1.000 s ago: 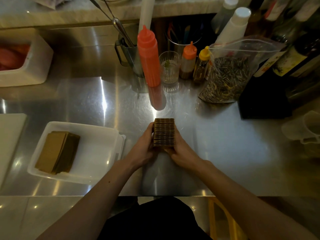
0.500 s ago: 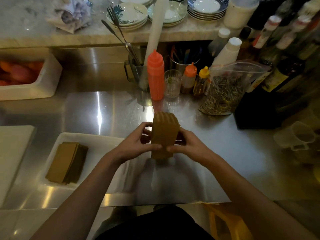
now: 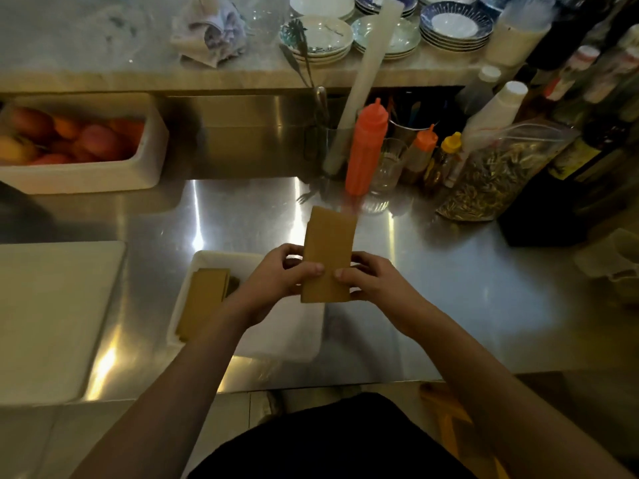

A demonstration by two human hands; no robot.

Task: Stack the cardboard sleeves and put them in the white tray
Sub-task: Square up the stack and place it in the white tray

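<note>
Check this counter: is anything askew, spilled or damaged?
Nothing looks spilled or damaged. Only the sleeves in the white tray lie slightly fanned, edges offset. The stack held by the left hand and right hand looks fairly square.

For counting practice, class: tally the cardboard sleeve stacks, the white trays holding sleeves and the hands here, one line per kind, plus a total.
Sleeve stacks: 2, held stack, tray stack
Trays: 1, white tray
Hands: 2, left hand, right hand
Total: 5
</note>
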